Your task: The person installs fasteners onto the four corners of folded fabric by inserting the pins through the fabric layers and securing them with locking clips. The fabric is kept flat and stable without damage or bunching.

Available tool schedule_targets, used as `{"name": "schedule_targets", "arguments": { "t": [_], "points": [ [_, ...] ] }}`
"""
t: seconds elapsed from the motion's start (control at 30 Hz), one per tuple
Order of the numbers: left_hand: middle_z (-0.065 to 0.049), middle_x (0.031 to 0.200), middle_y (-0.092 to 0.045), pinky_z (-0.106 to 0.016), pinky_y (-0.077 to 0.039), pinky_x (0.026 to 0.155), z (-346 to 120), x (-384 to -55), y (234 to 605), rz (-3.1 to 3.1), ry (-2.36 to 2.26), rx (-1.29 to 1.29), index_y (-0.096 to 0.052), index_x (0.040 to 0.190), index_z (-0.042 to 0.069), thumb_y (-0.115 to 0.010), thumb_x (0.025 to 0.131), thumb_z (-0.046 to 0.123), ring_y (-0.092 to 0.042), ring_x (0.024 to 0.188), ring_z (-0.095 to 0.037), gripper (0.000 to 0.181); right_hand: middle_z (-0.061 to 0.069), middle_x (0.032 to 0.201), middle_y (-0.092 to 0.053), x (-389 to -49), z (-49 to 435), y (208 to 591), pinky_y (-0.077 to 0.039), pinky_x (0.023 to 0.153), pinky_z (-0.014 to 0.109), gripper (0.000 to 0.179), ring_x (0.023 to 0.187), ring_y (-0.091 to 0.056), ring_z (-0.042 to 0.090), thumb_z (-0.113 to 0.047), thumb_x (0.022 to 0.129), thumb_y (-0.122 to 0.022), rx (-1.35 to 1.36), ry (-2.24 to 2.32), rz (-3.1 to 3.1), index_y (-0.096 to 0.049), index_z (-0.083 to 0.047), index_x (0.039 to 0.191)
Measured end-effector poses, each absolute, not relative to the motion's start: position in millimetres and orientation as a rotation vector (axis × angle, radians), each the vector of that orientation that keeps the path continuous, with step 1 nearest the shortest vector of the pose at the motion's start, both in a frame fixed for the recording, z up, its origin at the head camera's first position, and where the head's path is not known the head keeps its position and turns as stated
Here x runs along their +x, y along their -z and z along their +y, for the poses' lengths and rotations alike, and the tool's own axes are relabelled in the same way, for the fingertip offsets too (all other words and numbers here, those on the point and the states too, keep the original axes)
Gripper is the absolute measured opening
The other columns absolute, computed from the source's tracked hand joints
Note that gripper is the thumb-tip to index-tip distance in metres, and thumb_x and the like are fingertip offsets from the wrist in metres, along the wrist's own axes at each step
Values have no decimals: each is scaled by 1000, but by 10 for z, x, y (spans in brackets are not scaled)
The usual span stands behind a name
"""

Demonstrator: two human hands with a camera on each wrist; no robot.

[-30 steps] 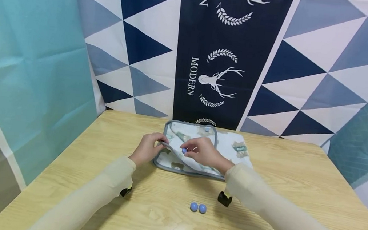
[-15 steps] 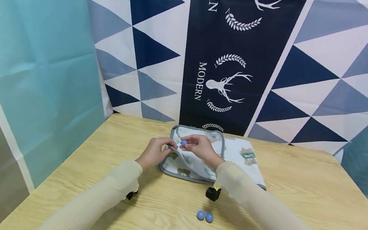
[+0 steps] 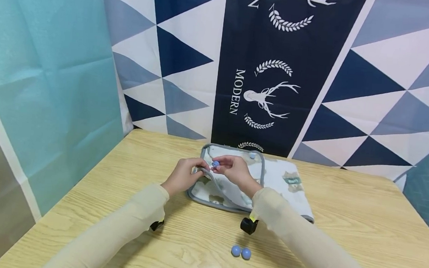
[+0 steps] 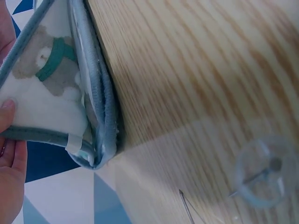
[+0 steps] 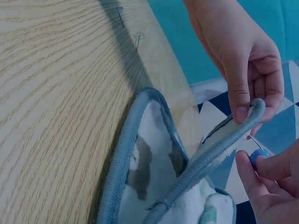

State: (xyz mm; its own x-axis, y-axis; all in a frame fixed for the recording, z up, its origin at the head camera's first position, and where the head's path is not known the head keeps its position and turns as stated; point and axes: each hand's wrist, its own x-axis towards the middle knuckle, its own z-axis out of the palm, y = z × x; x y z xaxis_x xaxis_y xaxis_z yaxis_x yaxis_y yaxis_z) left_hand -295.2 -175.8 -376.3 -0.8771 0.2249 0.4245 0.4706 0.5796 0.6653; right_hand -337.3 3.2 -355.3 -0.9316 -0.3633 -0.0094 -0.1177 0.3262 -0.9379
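A folded white blanket with a bear print and grey-blue piping lies at the table's far side. My left hand pinches the edge of its top layer and holds it lifted, so the layers part in the right wrist view. Between thumb and fingers, my right hand pinches a round blue pin cap, close beside the left fingertips. A thin metal needle shows between the cap and the raised edge. Another blue cap sits on the blanket's far corner.
Two blue caps lie side by side on the wooden table near me. Clear-headed pins with bare metal points lie on the wood. Patterned cloth hangs behind the table.
My right hand has moved left and away from me with the blue cap, up to the left fingertips. The left hand keeps its pinch on the blanket edge. The head view has shifted slightly.
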Motion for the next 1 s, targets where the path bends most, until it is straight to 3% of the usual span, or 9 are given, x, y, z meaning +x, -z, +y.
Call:
{"name": "schedule_targets", "arguments": {
  "t": [0.3,0.6,1.0],
  "points": [
    [-7,93,-73,-45,-55,84,-1743,-2937,3710,-2531,1175,-557,-69,90,6,-67,85,-3,-67,90,-18,10,21,107,-71,-3387,61,3543,-56,90,42,30,79,-71,9,6,87,-61,-473,1643,2411,-64,6,117],
    [-8,93,-73,-45,-55,85,-1731,-2917,3721,-2552,1213,-533,-70,90,6,-67,85,-3,-66,89,-19,10,17,102,-74,-3337,66,3548,-59,77,26,26,89,-73,21,3,85,-66,-612,1509,2619,-69,3,111],
    [-7,91,-73,-43,-55,79,-1719,-2923,3715,-2543,1161,-575,-70,90,6,-68,84,-3,-64,85,-16,11,18,101,-74,-3298,88,3561,-59,75,26,24,87,-74,23,4,86,-64,-625,1513,2608,-69,3,110]
  ]
}}
